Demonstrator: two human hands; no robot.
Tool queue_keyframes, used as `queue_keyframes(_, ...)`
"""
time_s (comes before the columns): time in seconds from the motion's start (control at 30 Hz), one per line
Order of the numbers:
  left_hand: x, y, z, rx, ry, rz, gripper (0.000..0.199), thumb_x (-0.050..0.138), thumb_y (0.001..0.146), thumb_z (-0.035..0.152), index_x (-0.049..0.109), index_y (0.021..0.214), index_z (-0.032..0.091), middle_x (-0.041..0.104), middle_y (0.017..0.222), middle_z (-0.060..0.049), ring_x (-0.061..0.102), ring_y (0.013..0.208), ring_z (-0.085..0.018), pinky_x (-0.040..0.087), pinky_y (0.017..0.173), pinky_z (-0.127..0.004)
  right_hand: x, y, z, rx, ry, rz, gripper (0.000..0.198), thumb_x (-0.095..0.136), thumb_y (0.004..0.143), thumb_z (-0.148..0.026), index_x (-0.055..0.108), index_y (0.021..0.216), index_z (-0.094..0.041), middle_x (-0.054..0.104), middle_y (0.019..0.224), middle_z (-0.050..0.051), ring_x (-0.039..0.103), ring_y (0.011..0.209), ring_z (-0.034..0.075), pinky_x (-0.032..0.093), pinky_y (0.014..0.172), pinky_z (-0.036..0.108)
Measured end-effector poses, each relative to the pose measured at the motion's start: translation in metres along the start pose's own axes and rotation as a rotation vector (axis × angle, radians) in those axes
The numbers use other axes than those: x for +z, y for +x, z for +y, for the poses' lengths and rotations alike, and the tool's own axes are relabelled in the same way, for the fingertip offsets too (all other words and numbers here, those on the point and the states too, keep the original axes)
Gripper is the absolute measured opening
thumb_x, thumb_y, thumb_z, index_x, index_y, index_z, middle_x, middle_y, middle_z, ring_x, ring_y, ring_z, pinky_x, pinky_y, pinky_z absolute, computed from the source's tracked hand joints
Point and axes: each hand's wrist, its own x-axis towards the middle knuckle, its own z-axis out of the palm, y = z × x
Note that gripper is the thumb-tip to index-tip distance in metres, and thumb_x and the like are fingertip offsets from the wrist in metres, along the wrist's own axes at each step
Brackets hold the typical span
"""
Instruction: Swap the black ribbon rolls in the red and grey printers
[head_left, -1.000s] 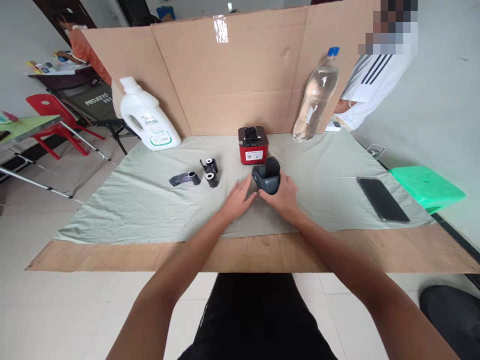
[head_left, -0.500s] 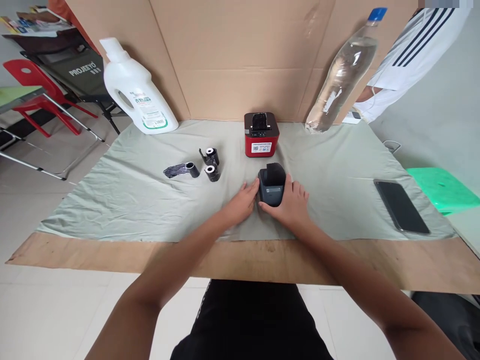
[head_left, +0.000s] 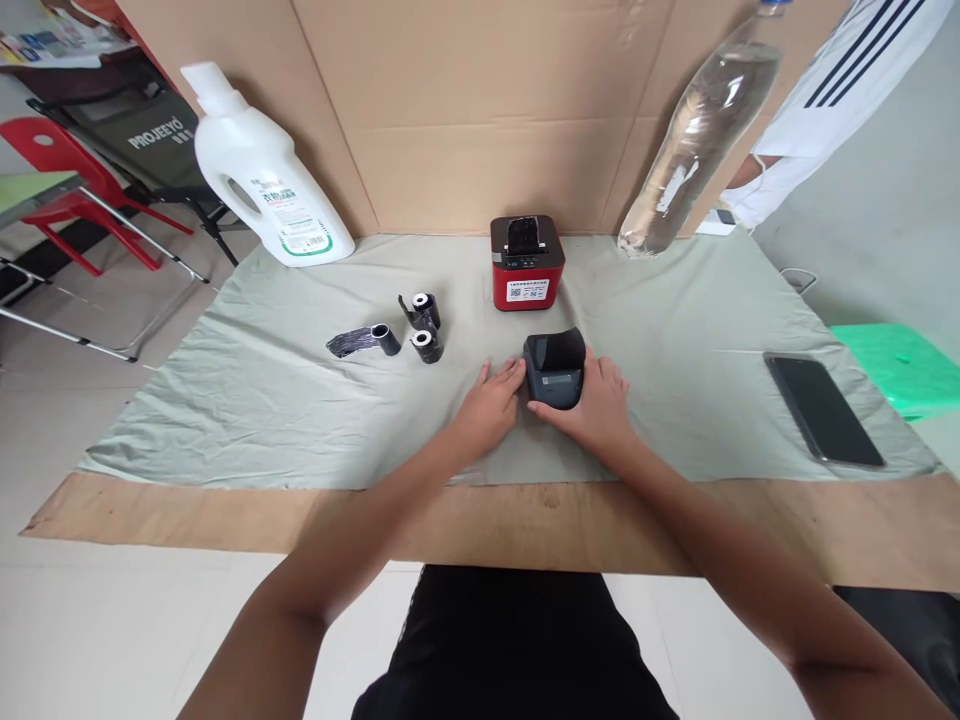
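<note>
A small dark portable printer (head_left: pixel 556 390) sits on the cloth in front of me, with a black strip (head_left: pixel 561 351) curling out of its top. My right hand (head_left: pixel 596 405) grips it from the right, the thumb along its near lower edge and the fingers on its right side. My left hand (head_left: pixel 491 402) lies beside it, fingers stretched out and their tips against its left side. Just behind stands a red and black printer (head_left: pixel 528 290) with another black strip at its top. Several black rolls (head_left: pixel 426 346) are to the left, one (head_left: pixel 364 341) lying partly unrolled.
A white detergent bottle (head_left: pixel 262 170) stands at the back left, and a clear water bottle (head_left: pixel 697 140) at the back right. Cardboard (head_left: pixel 480 170) forms the back wall. A phone (head_left: pixel 823 410) lies at right. Beyond are a green stool (head_left: pixel 900 365) and a person's white sleeve (head_left: pixel 832 130).
The view has shifted slightly. The portable printer looks turned a little, and its black strip now shows wider and leans to the right. Both hands stay at its sides.
</note>
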Motion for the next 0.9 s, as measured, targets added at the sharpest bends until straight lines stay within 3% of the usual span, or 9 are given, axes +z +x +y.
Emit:
queue_keyframes(0.17, 0.000, 0.001, -0.003, -0.024, -0.155, 0.074, 0.064, 0.033, 0.097, 0.015, 0.045, 0.159, 0.023, 0.045, 0.165, -0.004, 0.038, 0.158, -0.022, 0.009, 0.138, -0.053, -0.003, -0.001, -0.002, 0.016, 0.079, 0.030, 0.110, 0.077, 0.067, -0.074, 0.044, 0.153, -0.016, 0.050, 0.131, 0.021, 0.046, 0.129, 0.044, 0.037, 0.112, 0.061)
queue_keyframes(0.3, -0.002, -0.002, 0.001, 0.009, -0.209, 0.171, 0.061, 0.036, 0.100, 0.021, 0.042, 0.161, 0.025, 0.040, 0.169, -0.002, 0.036, 0.159, -0.023, 0.014, 0.138, -0.050, -0.010, -0.001, -0.004, 0.017, 0.277, 0.101, 0.075, 0.063, 0.084, -0.065, 0.061, 0.141, -0.017, 0.048, 0.139, 0.020, 0.041, 0.136, 0.039, 0.036, 0.118, 0.057)
queue_keyframes(0.43, -0.003, -0.007, 0.011, 0.219, -0.107, 0.279, 0.057, 0.037, 0.104, 0.025, 0.041, 0.161, 0.024, 0.040, 0.169, -0.005, 0.032, 0.161, -0.025, 0.023, 0.135, -0.049, -0.015, 0.000, -0.001, 0.074, 0.537, 0.224, 0.049, 0.048, 0.094, -0.052, 0.075, 0.116, -0.018, 0.062, 0.125, 0.016, 0.054, 0.128, 0.031, 0.041, 0.117, 0.050)
queue_keyframes(0.57, 0.003, -0.010, 0.015, 0.427, -0.003, 0.275, 0.067, 0.042, 0.102, 0.021, 0.026, 0.167, 0.025, 0.054, 0.159, -0.010, 0.038, 0.157, -0.028, 0.026, 0.132, -0.055, -0.010, 0.004, 0.005, 0.129, 0.809, 0.277, 0.040, 0.049, 0.096, -0.047, 0.078, 0.100, -0.021, 0.072, 0.113, 0.010, 0.064, 0.113, 0.026, 0.047, 0.107, 0.046)
queue_keyframes(0.73, 0.006, -0.012, 0.013, 0.608, -0.023, 0.309, 0.079, 0.037, 0.100, 0.010, 0.004, 0.170, 0.027, 0.071, 0.138, -0.009, 0.065, 0.131, -0.023, 0.032, 0.127, -0.057, -0.006, 0.012, 0.014, 0.086, 1.029, 0.319, 0.041, 0.053, 0.095, -0.048, 0.079, 0.111, -0.020, 0.078, 0.114, 0.009, 0.069, 0.102, 0.024, 0.053, 0.094, 0.041)
queue_keyframes(0.9, 0.005, -0.011, 0.012, 0.597, -0.030, 0.325, 0.080, 0.038, 0.099, 0.009, 0.005, 0.170, 0.025, 0.073, 0.133, -0.008, 0.069, 0.123, -0.021, 0.044, 0.119, -0.050, -0.013, 0.024, 0.022, -0.079, 0.930, 0.156, 0.050, 0.054, 0.098, -0.057, 0.075, 0.130, -0.026, 0.071, 0.140, 0.008, 0.065, 0.124, 0.027, 0.050, 0.110, 0.047)
